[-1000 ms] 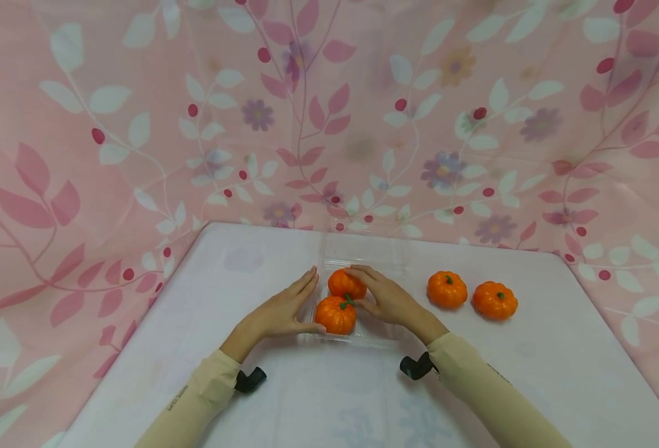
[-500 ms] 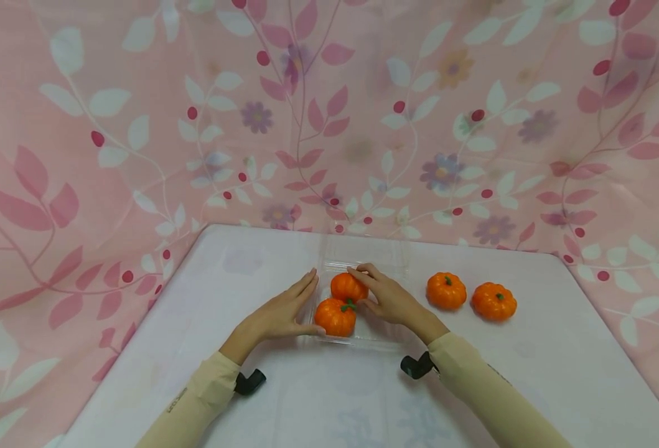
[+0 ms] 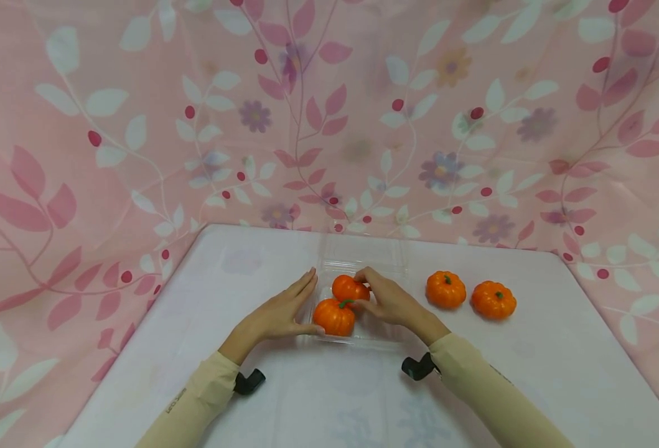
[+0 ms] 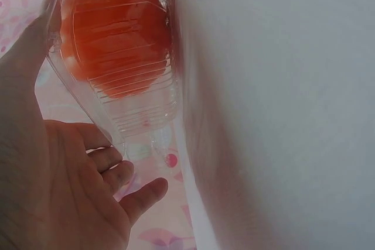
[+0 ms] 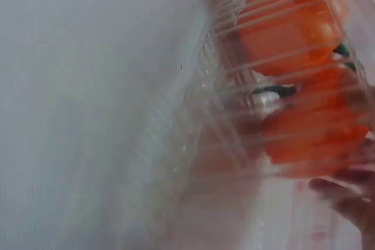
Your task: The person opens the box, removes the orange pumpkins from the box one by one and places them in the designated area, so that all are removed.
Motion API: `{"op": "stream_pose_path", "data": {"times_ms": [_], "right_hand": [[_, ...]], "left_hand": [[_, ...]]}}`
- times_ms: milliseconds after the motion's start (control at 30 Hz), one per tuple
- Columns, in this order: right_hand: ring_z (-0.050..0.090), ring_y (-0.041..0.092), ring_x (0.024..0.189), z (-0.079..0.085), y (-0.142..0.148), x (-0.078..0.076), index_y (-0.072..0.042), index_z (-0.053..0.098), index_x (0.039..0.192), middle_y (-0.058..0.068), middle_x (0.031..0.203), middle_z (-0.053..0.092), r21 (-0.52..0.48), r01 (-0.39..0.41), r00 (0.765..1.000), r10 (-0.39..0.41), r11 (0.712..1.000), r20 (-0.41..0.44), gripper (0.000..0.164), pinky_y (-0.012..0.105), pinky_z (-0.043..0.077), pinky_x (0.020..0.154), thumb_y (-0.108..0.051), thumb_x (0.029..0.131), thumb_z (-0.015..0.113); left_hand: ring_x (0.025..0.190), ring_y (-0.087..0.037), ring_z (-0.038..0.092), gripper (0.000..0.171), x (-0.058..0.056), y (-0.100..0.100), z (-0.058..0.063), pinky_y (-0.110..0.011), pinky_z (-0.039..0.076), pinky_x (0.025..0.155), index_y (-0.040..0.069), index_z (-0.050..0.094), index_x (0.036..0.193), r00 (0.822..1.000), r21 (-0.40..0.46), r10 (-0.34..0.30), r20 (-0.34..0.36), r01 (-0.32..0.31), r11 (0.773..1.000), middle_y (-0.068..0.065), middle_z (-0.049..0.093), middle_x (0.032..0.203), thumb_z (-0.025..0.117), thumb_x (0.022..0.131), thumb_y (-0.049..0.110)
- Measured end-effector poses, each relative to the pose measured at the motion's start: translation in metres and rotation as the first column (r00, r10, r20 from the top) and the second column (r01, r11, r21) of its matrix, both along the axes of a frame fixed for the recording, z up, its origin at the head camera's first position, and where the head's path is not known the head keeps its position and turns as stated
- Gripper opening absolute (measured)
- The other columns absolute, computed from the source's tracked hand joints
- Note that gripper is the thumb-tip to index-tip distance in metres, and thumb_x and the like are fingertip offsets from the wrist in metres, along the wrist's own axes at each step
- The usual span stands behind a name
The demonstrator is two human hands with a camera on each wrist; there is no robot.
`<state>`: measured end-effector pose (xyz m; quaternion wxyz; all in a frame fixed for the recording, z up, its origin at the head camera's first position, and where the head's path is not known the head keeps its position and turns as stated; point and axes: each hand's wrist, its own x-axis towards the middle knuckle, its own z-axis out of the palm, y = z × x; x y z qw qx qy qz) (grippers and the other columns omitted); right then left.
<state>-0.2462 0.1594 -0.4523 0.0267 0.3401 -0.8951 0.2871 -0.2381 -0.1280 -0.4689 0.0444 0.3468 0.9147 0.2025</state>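
Two orange toy pumpkins with green stems sit in the left half of a clear plastic clamshell box (image 3: 382, 339), its lid (image 3: 363, 252) folded back. My right hand (image 3: 389, 303) reaches inside, gripping the far pumpkin (image 3: 345, 287) from its right, thumb close to the stems. Against it rests the near pumpkin (image 3: 333, 318). Along the box's left side lies my left hand (image 3: 275, 316), fingers extended and thumb at the front rim. The left wrist view shows those fingers (image 4: 120, 174) by a box corner, one pumpkin (image 4: 120, 33) showing through the ribbed wall.
Two more toy pumpkins, one (image 3: 446, 290) beside another (image 3: 494, 300), lie on the white table (image 3: 239, 261) right of the box. Behind the table hangs a pink floral curtain (image 3: 357, 124). A black wrist device (image 3: 417, 367) shows under the right sleeve.
The far pumpkin has shifted slightly right and toward me. My right fingers have moved from over its top to its right side. The left hand has stayed in place.
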Motion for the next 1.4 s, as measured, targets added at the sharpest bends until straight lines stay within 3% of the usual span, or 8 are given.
{"op": "stream_pose_path", "data": {"times_ms": [133, 267, 500, 700, 933, 1067, 1200, 1400], "right_hand": [[0.059, 0.023, 0.116, 0.002, -0.003, 0.001, -0.004, 0.046, 0.139, 0.008, 0.13, 0.055, 0.032, -0.02, 0.999, 0.021, 0.999, -0.029, 0.062, 0.041, 0.05, 0.102, -0.025, 0.088, 0.074], [0.057, 0.027, 0.119, 0.004, -0.002, 0.003, -0.01, 0.043, 0.146, 0.011, 0.135, 0.053, 0.095, 0.002, 1.0, -0.003, 0.995, 0.009, 0.067, 0.045, 0.048, 0.104, -0.03, 0.089, 0.073], [0.052, 0.032, 0.13, 0.006, 0.003, 0.006, -0.004, 0.041, 0.146, 0.015, 0.144, 0.052, 0.166, 0.045, 0.997, -0.055, 0.985, 0.054, 0.07, 0.048, 0.043, 0.11, -0.029, 0.089, 0.073], [0.056, 0.033, 0.123, 0.005, 0.011, 0.008, -0.008, 0.036, 0.15, 0.015, 0.14, 0.055, 0.164, 0.032, 0.999, -0.037, 0.986, 0.029, 0.071, 0.049, 0.047, 0.105, -0.03, 0.09, 0.067], [0.062, 0.025, 0.099, 0.003, 0.016, 0.012, -0.018, 0.04, 0.149, 0.009, 0.122, 0.057, 0.149, -0.02, 1.0, 0.017, 0.989, 0.021, 0.064, 0.046, 0.057, 0.087, -0.032, 0.092, 0.067], [0.062, 0.024, 0.098, 0.001, 0.015, 0.012, -0.019, 0.041, 0.148, 0.006, 0.122, 0.053, 0.151, 0.017, 1.0, -0.021, 0.988, 0.023, 0.072, 0.043, 0.058, 0.087, -0.035, 0.087, 0.075], [0.062, 0.023, 0.097, -0.001, 0.015, 0.014, -0.019, 0.038, 0.15, 0.006, 0.123, 0.052, 0.18, 0.055, 0.997, -0.064, 0.982, 0.04, 0.071, 0.042, 0.058, 0.088, -0.039, 0.09, 0.071], [0.053, 0.03, 0.126, -0.001, 0.021, 0.013, -0.016, 0.039, 0.15, 0.01, 0.148, 0.043, 0.174, 0.055, 0.997, -0.044, 0.983, -0.069, 0.064, 0.048, 0.052, 0.099, -0.034, 0.095, 0.064]], "left_hand": [[0.153, -0.022, 0.012, 0.117, 0.0, 0.0, 0.002, -0.043, 0.028, 0.119, 0.008, 0.01, 0.158, 1.0, -0.004, 0.0, 0.0, 0.0, 1.0, -0.008, 0.004, 0.166, 0.058, 0.078, 0.078], [0.152, -0.023, 0.013, 0.116, 0.0, 0.001, 0.004, -0.044, 0.029, 0.118, 0.007, 0.011, 0.157, 1.0, 0.008, -0.004, -0.007, 0.004, 1.0, -0.009, 0.006, 0.166, 0.059, 0.078, 0.077], [0.152, -0.023, 0.013, 0.117, 0.0, 0.001, 0.003, -0.043, 0.028, 0.119, 0.005, 0.013, 0.157, 1.0, 0.008, -0.007, -0.011, 0.007, 1.0, -0.01, 0.006, 0.166, 0.058, 0.078, 0.078], [0.152, -0.023, 0.013, 0.118, -0.001, 0.0, -0.001, -0.044, 0.028, 0.119, 0.005, 0.013, 0.157, 1.0, 0.01, -0.005, -0.011, 0.005, 1.0, -0.009, 0.006, 0.166, 0.057, 0.077, 0.079], [0.152, -0.023, 0.013, 0.118, -0.001, -0.001, 0.0, -0.044, 0.027, 0.119, 0.007, 0.01, 0.157, 1.0, -0.002, 0.004, -0.007, -0.004, 1.0, -0.009, 0.005, 0.166, 0.057, 0.077, 0.08], [0.152, -0.022, 0.012, 0.119, 0.0, -0.001, 0.0, -0.043, 0.027, 0.119, 0.007, 0.01, 0.157, 1.0, 0.0, 0.008, 0.001, -0.008, 1.0, -0.008, 0.005, 0.166, 0.057, 0.076, 0.08], [0.152, -0.022, 0.013, 0.119, 0.0, -0.001, -0.001, -0.043, 0.027, 0.119, 0.007, 0.011, 0.157, 1.0, 0.004, 0.005, 0.003, -0.005, 1.0, -0.009, 0.006, 0.166, 0.057, 0.076, 0.08], [0.152, -0.023, 0.013, 0.117, 0.001, 0.0, 0.001, -0.044, 0.028, 0.119, 0.009, 0.009, 0.158, 1.0, 0.007, 0.001, -0.003, -0.001, 1.0, -0.009, 0.005, 0.166, 0.058, 0.077, 0.079]]}}
